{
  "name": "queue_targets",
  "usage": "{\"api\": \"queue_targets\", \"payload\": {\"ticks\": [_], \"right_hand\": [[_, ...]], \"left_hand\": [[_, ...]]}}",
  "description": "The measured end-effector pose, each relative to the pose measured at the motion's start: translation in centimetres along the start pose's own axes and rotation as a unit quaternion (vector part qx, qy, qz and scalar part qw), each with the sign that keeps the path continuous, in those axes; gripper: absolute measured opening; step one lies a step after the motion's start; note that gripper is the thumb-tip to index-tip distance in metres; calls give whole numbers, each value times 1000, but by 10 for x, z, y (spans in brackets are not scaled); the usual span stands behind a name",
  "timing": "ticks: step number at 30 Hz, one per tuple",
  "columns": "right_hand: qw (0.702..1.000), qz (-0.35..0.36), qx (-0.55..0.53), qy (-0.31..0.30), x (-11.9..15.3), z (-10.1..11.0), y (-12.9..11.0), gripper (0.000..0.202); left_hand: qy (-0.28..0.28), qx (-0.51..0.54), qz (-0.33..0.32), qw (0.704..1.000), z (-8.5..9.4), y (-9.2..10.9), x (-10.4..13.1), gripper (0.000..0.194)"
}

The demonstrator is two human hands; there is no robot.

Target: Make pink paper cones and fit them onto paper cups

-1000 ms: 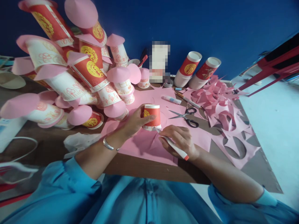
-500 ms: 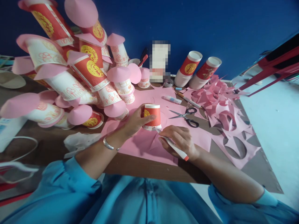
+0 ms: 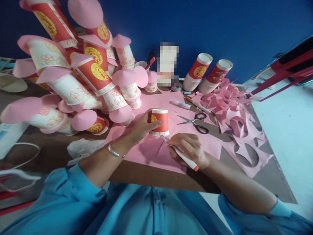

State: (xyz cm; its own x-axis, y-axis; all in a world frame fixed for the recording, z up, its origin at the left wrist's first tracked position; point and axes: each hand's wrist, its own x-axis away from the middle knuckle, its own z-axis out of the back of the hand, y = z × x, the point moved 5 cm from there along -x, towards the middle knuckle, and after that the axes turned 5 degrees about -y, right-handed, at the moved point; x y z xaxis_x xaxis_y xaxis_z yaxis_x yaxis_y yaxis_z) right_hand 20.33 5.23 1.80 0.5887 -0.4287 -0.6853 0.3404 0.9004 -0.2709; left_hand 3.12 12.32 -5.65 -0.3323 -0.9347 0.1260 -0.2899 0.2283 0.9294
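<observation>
My left hand (image 3: 144,127) is wrapped round a red paper cup (image 3: 161,123) with a gold emblem, its thumb across the front. The cup is upside down, its wide white rim at the bottom, over pink paper (image 3: 144,148). My right hand (image 3: 189,148) grips a white marker (image 3: 184,157) with an orange-red end. The marker's tip points at the cup's lower rim; whether it touches, I cannot tell. Black-handled scissors (image 3: 193,122) lie partly open to the right of the cup, and a glue stick (image 3: 180,104) lies behind them.
Many decorated cups with pink paper cones (image 3: 124,78) are piled at the left. Two stacks of paper cups (image 3: 200,67) stand against the blue wall. Pink paper scraps (image 3: 232,107) cover the table's right side. A crumpled plastic bag (image 3: 81,149) lies by my left forearm.
The marker's tip has shifted slightly left along the cup's lower rim. My left hand and the cup have hardly moved.
</observation>
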Motion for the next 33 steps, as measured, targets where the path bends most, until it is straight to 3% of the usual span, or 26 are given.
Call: {"api": "queue_targets", "payload": {"ticks": [33], "right_hand": [[1000,-13,12,4,-1,-1,2,18]], "left_hand": [[-8,-43,-2,999,0,0,1,62]]}}
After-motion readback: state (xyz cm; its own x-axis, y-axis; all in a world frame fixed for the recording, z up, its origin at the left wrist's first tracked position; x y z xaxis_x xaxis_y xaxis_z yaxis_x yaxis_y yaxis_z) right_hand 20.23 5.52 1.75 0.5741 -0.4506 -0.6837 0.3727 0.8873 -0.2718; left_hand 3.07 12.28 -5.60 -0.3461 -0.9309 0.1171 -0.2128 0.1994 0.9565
